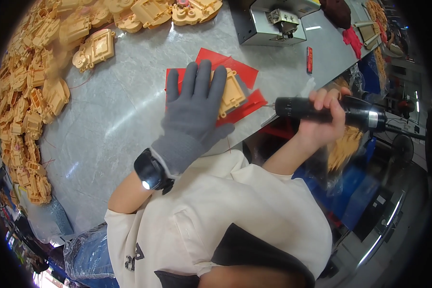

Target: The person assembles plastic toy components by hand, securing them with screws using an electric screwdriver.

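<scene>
My left hand (192, 108), in a grey glove, lies flat with its fingers stretched out over the left part of a tan plastic housing (233, 94). The housing rests on a dark grey piece whose edge shows at its right, above red sheets (242, 71) on the table. How much of the housing is under the palm is hidden. In my bare right hand (327, 113) is a black electric screwdriver (293, 108), its fingers wrapped round the body. The tool lies nearly level, and its thin bit points left toward the red sheet, apart from the housing.
Many tan housings (29, 86) are heaped along the left and far side of the grey table (115, 120). A single housing (96, 50) sits before the heap. A metal machine (273, 24) stands at the back, with a red marker-like stick (309, 60) nearby. Bagged parts (345, 149) are at right.
</scene>
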Tool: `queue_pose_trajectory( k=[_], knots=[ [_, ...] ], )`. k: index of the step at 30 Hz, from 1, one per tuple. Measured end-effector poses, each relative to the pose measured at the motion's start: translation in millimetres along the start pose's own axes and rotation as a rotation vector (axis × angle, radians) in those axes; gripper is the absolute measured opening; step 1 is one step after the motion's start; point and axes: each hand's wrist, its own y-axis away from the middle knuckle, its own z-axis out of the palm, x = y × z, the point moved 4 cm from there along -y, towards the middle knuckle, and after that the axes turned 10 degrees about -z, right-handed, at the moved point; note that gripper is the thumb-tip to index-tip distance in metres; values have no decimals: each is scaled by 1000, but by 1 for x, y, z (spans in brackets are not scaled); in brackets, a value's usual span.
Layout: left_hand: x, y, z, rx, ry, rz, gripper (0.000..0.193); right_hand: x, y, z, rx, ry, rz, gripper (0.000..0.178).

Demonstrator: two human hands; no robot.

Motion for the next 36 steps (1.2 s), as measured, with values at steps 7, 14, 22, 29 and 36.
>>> queue_pose_trajectory(
  k=[7,14,22,29,36],
  knots=[
    [-7,26,-51,319,288,115,84,-29,-39,13,-61,57,-395,35],
    [-5,-12,3,30,148,75,75,18,-117,79,-182,232,-396,21],
    [-53,42,19,380,613,19,74,27,-102,104,-121,356,-320,17],
    [-44,25,31,280,517,62,80,-3,-32,85,-507,-48,-82,37],
    [-45,32,30,283,313,-18,74,-5,12,104,-767,1,-99,44]
  ],
)
